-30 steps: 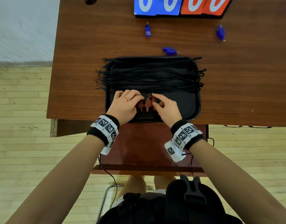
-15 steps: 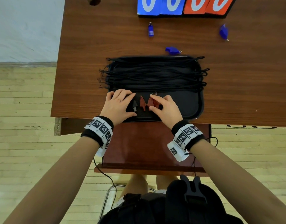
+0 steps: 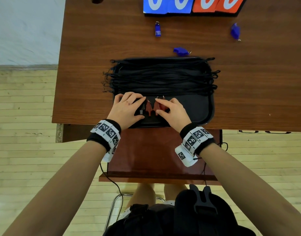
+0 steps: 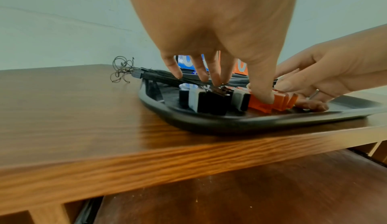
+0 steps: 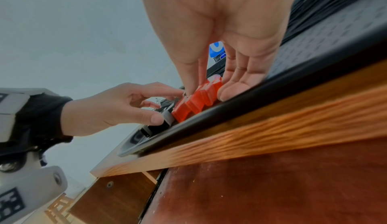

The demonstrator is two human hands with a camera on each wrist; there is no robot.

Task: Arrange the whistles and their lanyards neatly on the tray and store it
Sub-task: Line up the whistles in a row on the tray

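A black tray (image 3: 197,109) lies at the table's front edge, with a bundle of black lanyards (image 3: 163,77) laid across its far half. A row of whistles stands in its near left part: black and grey ones (image 4: 211,101), then red ones (image 3: 152,107). My left hand (image 3: 129,108) curls over the black whistles, thumb at their near end. My right hand (image 3: 170,110) pinches the red whistles (image 5: 199,100) between thumb and fingers. Three blue whistles (image 3: 157,29) (image 3: 181,51) (image 3: 235,31) lie on the table beyond the tray.
A blue and red scoreboard (image 3: 192,5) stands at the table's far edge. A pull-out shelf (image 3: 154,150) juts from under the table toward my lap. Bare wooden tabletop (image 3: 256,91) lies on both sides of the tray.
My left hand has slid left from the red whistles onto the black ones. The right hand stays on the red whistles, which now show between the hands.
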